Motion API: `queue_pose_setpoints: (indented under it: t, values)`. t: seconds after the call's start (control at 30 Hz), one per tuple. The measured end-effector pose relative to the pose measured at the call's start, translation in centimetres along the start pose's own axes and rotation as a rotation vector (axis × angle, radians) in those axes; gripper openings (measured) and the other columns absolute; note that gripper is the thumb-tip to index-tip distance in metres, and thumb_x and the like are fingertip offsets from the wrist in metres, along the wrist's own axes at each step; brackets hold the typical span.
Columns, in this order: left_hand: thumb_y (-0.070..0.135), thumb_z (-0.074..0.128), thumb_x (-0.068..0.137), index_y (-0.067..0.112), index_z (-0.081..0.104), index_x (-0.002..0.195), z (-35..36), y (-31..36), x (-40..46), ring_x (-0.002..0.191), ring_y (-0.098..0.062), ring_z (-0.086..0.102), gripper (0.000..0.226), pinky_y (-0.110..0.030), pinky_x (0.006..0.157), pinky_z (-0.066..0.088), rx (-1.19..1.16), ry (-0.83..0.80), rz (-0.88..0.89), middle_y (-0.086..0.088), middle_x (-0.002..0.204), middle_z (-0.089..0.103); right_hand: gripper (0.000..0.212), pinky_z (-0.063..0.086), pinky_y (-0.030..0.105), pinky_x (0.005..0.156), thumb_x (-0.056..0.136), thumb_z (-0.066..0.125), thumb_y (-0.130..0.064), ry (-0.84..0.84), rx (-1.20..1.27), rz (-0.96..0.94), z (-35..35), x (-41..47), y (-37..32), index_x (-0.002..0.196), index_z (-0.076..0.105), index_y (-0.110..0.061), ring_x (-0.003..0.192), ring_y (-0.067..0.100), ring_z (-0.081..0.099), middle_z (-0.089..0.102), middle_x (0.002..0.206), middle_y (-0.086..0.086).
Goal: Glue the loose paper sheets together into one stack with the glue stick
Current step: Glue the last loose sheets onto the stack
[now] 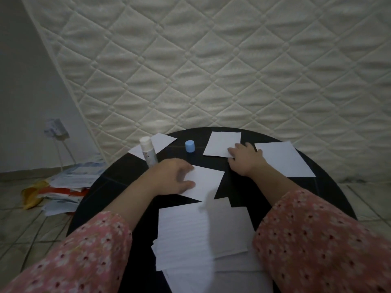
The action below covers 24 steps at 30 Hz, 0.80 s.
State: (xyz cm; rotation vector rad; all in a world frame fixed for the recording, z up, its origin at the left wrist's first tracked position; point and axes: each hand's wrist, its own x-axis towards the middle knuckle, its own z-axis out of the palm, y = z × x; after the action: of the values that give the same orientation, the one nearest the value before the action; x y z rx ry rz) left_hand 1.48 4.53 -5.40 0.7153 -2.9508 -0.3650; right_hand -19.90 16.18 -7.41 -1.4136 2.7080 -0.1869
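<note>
Head view: a round black desk [118,176] carries scattered white paper sheets. The left hand [171,178] grips the glue stick [148,154], uncapped, near the desk's far-left edge, while its fingers rest on a small sheet [206,183] at mid-desk. The right hand [246,160], fingers straight and spread, presses a corner of another sheet [220,145] near the far edge. The blue cap [189,146] stands between the glue stick and that sheet. A larger sheet [285,159] lies at the far-right edge, one more [157,142] behind the glue stick, and a lined stack [190,233] at the near edge. A quilted mattress [211,60] stands behind.
</note>
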Motion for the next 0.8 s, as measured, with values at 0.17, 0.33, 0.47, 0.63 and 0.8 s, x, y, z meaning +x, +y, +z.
queue_pose_setpoints:
  t: [0.17,0.33,0.47,0.63,0.8]
  values:
    - [0.052,0.061,0.086,0.023,0.055,0.134,0.5,0.4,1.3,0.133,-0.008,0.039,0.056,-0.027,0.111,0.031,-0.019,-0.006,-0.084,0.009,0.144,0.045,0.047,0.011,0.059,0.112,0.098,0.034,-0.047,0.023,-0.063,-0.028,-0.1,0.2,-0.2,0.142,0.040,-0.030,0.134,0.026,0.032,0.038,0.143,0.005]
    - [0.058,0.061,0.083,0.024,0.056,0.132,0.4,0.7,1.6,0.129,-0.010,0.043,0.060,-0.030,0.108,0.036,-0.009,-0.030,-0.159,0.008,0.141,0.047,0.051,0.012,0.053,0.116,0.094,0.038,-0.058,0.045,0.137,-0.084,-0.2,-0.4,-0.3,0.135,0.051,-0.029,0.131,0.020,0.038,0.037,0.138,0.000]
    - [0.060,0.065,0.079,0.027,0.057,0.132,-0.3,0.4,0.7,0.132,-0.009,0.040,0.063,-0.031,0.111,0.033,0.016,-0.058,-0.171,0.010,0.142,0.046,0.049,0.008,0.055,0.115,0.095,0.038,-0.055,0.005,0.115,-0.074,0.1,-0.5,-0.5,0.140,0.042,-0.036,0.141,0.021,0.026,0.024,0.155,-0.002]
    - [0.059,0.066,0.079,0.027,0.056,0.132,-0.4,0.3,-0.1,0.132,-0.007,0.040,0.063,-0.026,0.110,0.031,0.003,-0.057,-0.166,0.011,0.143,0.046,0.048,0.012,0.057,0.113,0.096,0.044,-0.047,0.026,0.162,-0.038,0.1,-0.3,-0.9,0.142,0.039,-0.037,0.139,0.022,0.030,0.035,0.151,-0.003]
    - [0.061,0.065,0.079,0.025,0.056,0.132,0.3,1.1,0.1,0.129,-0.011,0.044,0.065,-0.030,0.107,0.037,-0.031,-0.010,-0.213,0.008,0.141,0.049,0.037,0.017,0.053,0.114,0.097,0.045,-0.040,0.206,0.272,-0.018,-0.3,-0.6,-1.4,0.131,0.053,-0.030,0.126,0.022,0.048,0.055,0.135,-0.003]
